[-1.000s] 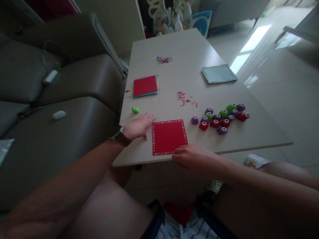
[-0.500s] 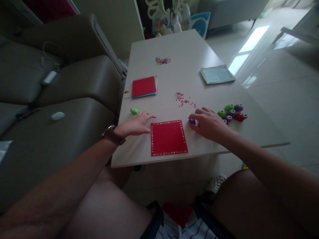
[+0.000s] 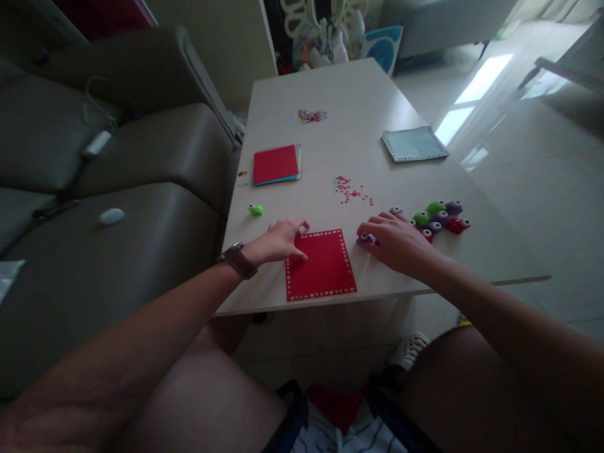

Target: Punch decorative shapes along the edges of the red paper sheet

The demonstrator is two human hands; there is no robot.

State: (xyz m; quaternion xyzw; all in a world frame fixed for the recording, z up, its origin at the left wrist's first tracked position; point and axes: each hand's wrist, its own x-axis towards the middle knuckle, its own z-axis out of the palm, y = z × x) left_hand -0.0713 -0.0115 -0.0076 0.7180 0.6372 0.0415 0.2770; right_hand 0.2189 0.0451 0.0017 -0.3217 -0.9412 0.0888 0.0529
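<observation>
A red paper sheet (image 3: pixel 323 267) with a row of small punched holes along its edges lies near the table's front edge. Over its upper left corner is my left hand (image 3: pixel 282 241), thumb and fingers spread and holding nothing. Just right of the sheet, my right hand (image 3: pixel 394 242) has its fingers closed around a small purple paper punch (image 3: pixel 364 239), partly hidden by them. Beyond that hand sits a cluster of purple, green and red punches (image 3: pixel 435 217) with eye-like spots. A single green punch (image 3: pixel 256 209) stands left of the sheet.
Red paper bits (image 3: pixel 352 192) lie mid-table, with more colourful bits (image 3: pixel 311 116) farther back. A stack of coloured paper (image 3: pixel 276 165) is at the left, a pale punched sheet (image 3: pixel 414 145) at the right. A sofa (image 3: pixel 155 239) borders the table's left side.
My left hand has moved right, from beside the red sheet to over its upper left corner. My right hand stays on the purple punch, which sits slightly lower in view.
</observation>
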